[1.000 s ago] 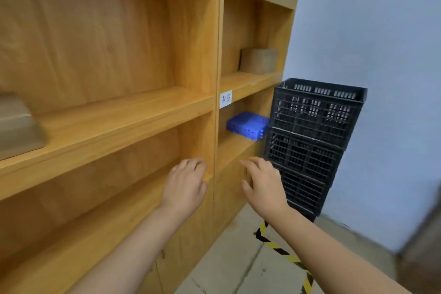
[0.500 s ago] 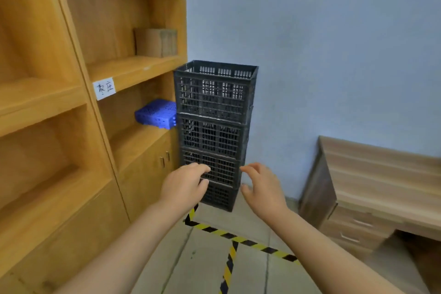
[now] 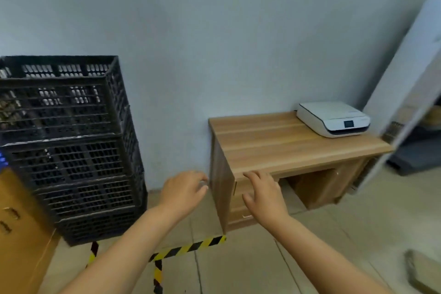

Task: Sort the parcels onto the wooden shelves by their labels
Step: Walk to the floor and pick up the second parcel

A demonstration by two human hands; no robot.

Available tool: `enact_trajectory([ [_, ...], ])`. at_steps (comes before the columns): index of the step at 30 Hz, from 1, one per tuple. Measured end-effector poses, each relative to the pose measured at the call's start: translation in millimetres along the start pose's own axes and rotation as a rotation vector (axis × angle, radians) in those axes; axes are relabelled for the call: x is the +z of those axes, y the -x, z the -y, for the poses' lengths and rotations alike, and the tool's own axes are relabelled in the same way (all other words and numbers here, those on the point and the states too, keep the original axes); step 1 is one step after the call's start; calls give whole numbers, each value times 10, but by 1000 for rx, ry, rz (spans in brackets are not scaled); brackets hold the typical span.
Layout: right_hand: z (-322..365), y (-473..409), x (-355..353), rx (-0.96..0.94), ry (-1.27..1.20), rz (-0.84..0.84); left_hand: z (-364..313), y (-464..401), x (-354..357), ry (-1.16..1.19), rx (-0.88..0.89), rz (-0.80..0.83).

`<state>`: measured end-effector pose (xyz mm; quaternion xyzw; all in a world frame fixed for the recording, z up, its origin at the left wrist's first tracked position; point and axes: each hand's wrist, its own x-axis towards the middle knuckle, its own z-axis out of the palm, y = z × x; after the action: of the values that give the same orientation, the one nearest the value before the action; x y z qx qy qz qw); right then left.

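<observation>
My left hand [image 3: 185, 190] and my right hand [image 3: 263, 194] are held out in front of me at waist height, both empty with fingers loosely spread. Only the lower cabinet corner of the wooden shelves [image 3: 16, 217] shows at the left edge. A brown cardboard parcel [image 3: 420, 270] lies on the floor at the lower right, partly cut off by the frame. A sliver of a blue parcel [image 3: 2, 157] peeks out at the left edge behind the crates.
A stack of black plastic crates [image 3: 71, 145] stands against the wall on the left. A wooden desk [image 3: 286, 145] with a white printer [image 3: 334, 118] stands ahead on the right. Yellow-black tape [image 3: 186, 248] marks the tiled floor. A white panel [image 3: 405, 79] leans at far right.
My view has swung right, away from the shelves, past the crates to the desk and printer. Both hands stay empty and held out in front.
</observation>
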<state>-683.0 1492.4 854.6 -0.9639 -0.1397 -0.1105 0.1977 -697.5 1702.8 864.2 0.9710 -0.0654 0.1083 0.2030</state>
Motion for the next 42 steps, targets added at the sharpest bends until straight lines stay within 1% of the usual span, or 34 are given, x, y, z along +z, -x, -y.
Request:
enact_trajectory([
  [7, -685, -575, 4, 261, 58, -33, -155, -1233, 478, 75, 160, 145],
  [10, -988, -662, 29, 366, 44, -53, -313, -1648, 789, 145, 225, 197],
  [13, -1353, -575, 11, 490, 46, -79, -630, -1908, 1168, 216, 322, 281],
  [16, -1764, -397, -105, 623, 51, -108, -1064, -2103, 1529, 239, 415, 389],
  [21, -2490, -124, -363, 820, 33, -182, -1810, -2371, 2077, 232, 546, 449],
  [26, -3240, 34, -578, 918, 5, -215, -2651, -2611, 2599, 231, 600, 495],
  [32, -4211, 131, -974, 973, -42, -248, -3724, -2878, 3107, 247, 643, 543],
  [38, -5051, 269, -1237, 1037, -83, -264, -4394, -3080, 3552, 267, 624, 626],
  [42, -5532, 249, -1324, 1096, -105, -277, -4750, -3286, 3802, 245, 647, 639],
])
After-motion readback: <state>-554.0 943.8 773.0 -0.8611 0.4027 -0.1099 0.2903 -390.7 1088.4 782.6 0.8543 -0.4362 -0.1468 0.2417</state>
